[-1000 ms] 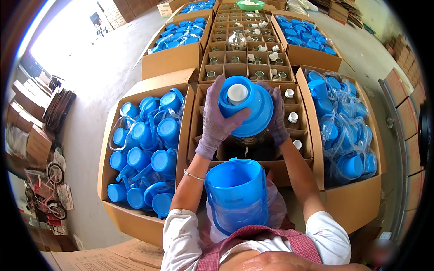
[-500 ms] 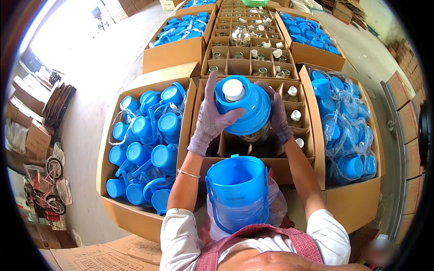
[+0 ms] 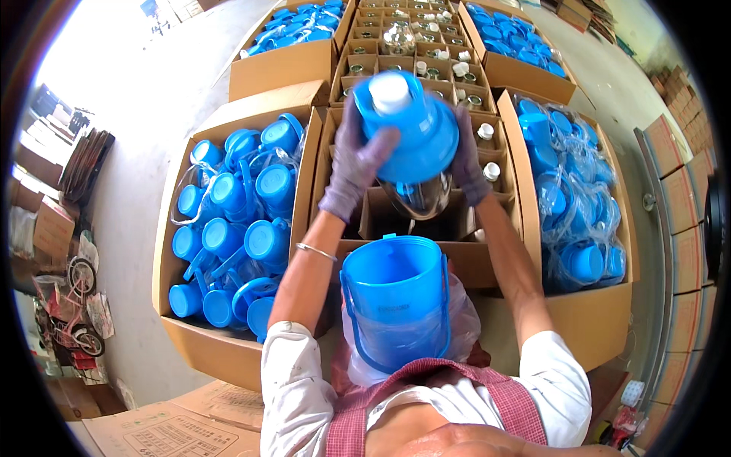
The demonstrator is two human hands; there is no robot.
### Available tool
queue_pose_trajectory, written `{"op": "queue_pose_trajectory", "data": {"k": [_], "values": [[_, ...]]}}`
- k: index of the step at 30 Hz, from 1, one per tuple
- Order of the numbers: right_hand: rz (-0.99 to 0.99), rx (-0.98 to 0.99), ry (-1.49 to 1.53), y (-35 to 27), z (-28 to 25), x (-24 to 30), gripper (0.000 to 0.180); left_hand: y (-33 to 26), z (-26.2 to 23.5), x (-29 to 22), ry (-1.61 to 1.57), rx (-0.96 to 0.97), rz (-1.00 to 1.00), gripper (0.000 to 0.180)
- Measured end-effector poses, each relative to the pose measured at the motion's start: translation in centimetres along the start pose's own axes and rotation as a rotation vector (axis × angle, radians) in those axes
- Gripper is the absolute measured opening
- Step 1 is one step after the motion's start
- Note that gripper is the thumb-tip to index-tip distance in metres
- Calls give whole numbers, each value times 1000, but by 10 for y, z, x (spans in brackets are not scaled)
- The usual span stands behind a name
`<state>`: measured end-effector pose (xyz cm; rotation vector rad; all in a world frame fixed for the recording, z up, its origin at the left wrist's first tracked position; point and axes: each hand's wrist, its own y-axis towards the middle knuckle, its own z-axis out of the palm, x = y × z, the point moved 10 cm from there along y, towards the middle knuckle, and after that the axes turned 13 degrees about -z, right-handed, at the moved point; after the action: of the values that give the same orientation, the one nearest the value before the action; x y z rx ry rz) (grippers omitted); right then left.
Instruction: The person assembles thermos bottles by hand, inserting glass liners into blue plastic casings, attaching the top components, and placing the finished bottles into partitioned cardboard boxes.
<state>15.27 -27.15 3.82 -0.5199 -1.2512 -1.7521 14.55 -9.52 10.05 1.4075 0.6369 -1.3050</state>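
Between my two hands is a blue plastic thermos top (image 3: 420, 148) with a white stopper (image 3: 391, 93) in its neck, tilted and a little blurred. My gloved left hand (image 3: 352, 164) grips its left side, thumb across the front. My right hand (image 3: 468, 167), gloved too, presses against the right side, its fingers partly hidden. Below the blue rim a silvery glass liner (image 3: 419, 199) shows, hanging over the divided carton (image 3: 445, 253). Nearer my body stands an upright, open blue thermos shell (image 3: 394, 312) with its handle hanging down and clear plastic wrap (image 3: 463, 312) around it.
To the left is a carton (image 3: 199, 352) of blue lidded jugs or caps (image 3: 226, 238); to the right, another holds plastic-wrapped blue parts (image 3: 585, 263). More divided cartons with glass liners (image 3: 398, 39) extend away. Stacked cartons (image 3: 683, 251) line the right; a pink bicycle (image 3: 75, 312) stands left.
Both hands have lifted the thermos top with its liner, and more of the silvery glass shows beneath the rim. My view has shifted slightly, moving the surroundings up the picture.
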Motion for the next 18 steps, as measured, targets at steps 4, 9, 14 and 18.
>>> {"op": "queue_pose_trajectory", "data": {"k": [4, 9, 14, 18], "values": [[-59, 31, -176, 44, 92, 79, 63, 37, -49, -75, 122, 20, 50, 74], [74, 82, 117, 71, 165, 124, 39, 73, -51, -129, -204, 227, -40, 65], [104, 161, 106, 67, 130, 87, 46, 71, -47, -107, -145, 277, -14, 67], [239, 133, 91, 41, 138, 60, 37, 38, -76, -58, 30, 47, -290, 58]]}}
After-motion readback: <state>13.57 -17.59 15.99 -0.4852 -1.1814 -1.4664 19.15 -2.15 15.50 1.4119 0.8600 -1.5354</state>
